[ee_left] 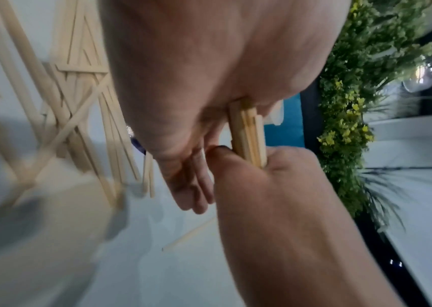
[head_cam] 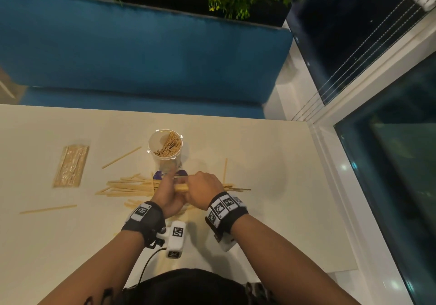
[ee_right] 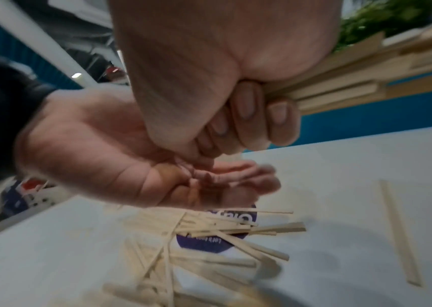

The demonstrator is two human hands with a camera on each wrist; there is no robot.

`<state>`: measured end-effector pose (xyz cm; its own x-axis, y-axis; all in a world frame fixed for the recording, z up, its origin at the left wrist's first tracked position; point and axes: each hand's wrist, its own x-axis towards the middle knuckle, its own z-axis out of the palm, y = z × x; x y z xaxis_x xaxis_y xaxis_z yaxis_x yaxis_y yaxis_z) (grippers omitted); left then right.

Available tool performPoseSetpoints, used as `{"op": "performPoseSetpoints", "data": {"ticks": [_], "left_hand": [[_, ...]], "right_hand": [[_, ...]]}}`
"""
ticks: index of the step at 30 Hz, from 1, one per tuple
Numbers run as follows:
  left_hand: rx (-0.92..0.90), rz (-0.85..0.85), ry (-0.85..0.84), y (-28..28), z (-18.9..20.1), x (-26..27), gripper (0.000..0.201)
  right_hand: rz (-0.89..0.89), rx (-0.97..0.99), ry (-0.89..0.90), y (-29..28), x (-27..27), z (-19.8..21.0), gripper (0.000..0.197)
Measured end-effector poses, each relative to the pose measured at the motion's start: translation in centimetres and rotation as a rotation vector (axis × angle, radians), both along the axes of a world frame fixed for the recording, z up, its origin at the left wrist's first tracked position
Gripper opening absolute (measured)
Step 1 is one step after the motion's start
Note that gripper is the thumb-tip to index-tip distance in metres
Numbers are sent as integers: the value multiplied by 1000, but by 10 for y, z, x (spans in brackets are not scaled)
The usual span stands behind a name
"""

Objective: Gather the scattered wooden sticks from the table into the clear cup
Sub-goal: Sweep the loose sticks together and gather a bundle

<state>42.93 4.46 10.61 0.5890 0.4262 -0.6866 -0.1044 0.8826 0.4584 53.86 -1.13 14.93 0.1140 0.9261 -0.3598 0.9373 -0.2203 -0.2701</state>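
The clear cup (head_cam: 165, 147) stands upright on the table and holds many sticks. In front of it lies a loose pile of wooden sticks (head_cam: 131, 186). Above the pile my right hand (head_cam: 203, 187) grips a bundle of sticks (head_cam: 181, 188) in a fist; the right wrist view shows its fingers (ee_right: 246, 116) curled round the bundle (ee_right: 340, 87). My left hand (head_cam: 168, 193) meets it from the left. In the left wrist view the bundle (ee_left: 249, 135) runs from between my left thumb and palm (ee_left: 196, 62) into the right hand (ee_left: 275, 207).
Single sticks lie apart at the left (head_cam: 48, 209), behind the pile (head_cam: 121, 157) and to the right (head_cam: 225, 170). A wrapped pack of sticks (head_cam: 70, 165) lies far left. A purple round label (ee_right: 217, 238) sits under the pile. A blue bench (head_cam: 141, 56) is beyond the table.
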Motion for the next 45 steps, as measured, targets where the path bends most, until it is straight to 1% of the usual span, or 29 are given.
{"op": "performPoseSetpoints", "data": {"ticks": [1,2,3,4,5,6,8,9,10,12,15,17,19,20,23,25,27,29,31,33,35,37,40,41,42,43,44,45], "left_hand": [[-44,19,-58,2,1,-3,73],[-74,32,-76,5,2,-4,81],[-95,32,-73,6,4,-5,86],[-111,21,-47,6,5,-4,85],[-128,0,-26,5,7,-1,80],[-158,-30,-21,3,10,4,74],[-253,-95,-70,-1,23,16,62],[-294,-124,-105,-2,30,20,57],[-325,-153,-142,-3,37,22,55],[-394,-181,-213,-2,44,25,52],[-456,-173,-334,0,51,30,41],[-453,-170,-374,2,56,33,44],[-441,-154,-395,2,65,34,48],[-434,-148,-394,3,68,35,47],[-428,-155,-386,4,69,34,43],[-394,-203,-406,5,63,32,42],[-373,-249,-446,5,62,32,42],[-329,-271,-445,6,61,32,43],[-303,-287,-440,7,59,31,40],[-265,-331,-399,6,57,31,34],[-174,-349,-250,5,55,31,25],[-98,-350,-149,4,54,30,31],[-24,-340,-114,8,55,29,32],[-8,-345,-103,9,55,28,32],[3,-351,-89,11,54,27,32],[11,-359,-70,12,54,27,32],[24,-365,-43,12,52,26,33],[35,-372,-23,13,51,26,32]], "right_hand": [[-78,33,79,2,2,3,26],[-175,95,202,4,7,4,21],[-298,185,345,6,13,7,32],[-430,313,503,6,18,13,44],[-560,449,668,7,22,22,51],[-657,554,836,7,25,33,53],[-747,680,1150,6,26,53,50],[-759,728,1234,7,25,60,50],[-763,763,1268,6,24,67,52],[-758,815,1283,5,24,73,55],[-760,883,1260,1,25,75,54],[-718,898,1221,0,21,73,49],[-672,869,1200,-2,17,67,40],[-668,849,1203,-3,15,65,39],[-694,801,1192,-4,13,57,40],[-713,784,1153,-3,11,54,44],[-698,762,1103,-3,9,51,49],[-696,702,1034,-2,6,47,51],[-725,656,959,-2,5,42,52],[-720,658,921,-2,5,35,46],[-719,650,933,-1,5,32,39],[-736,623,918,-1,6,31,38],[-744,647,871,-3,8,32,28],[-743,679,868,-4,9,35,28],[-737,727,855,-5,11,39,34],[-730,790,815,-7,13,44,46],[-717,860,749,-8,16,47,57],[-682,932,662,-10,18,50,62]]}}
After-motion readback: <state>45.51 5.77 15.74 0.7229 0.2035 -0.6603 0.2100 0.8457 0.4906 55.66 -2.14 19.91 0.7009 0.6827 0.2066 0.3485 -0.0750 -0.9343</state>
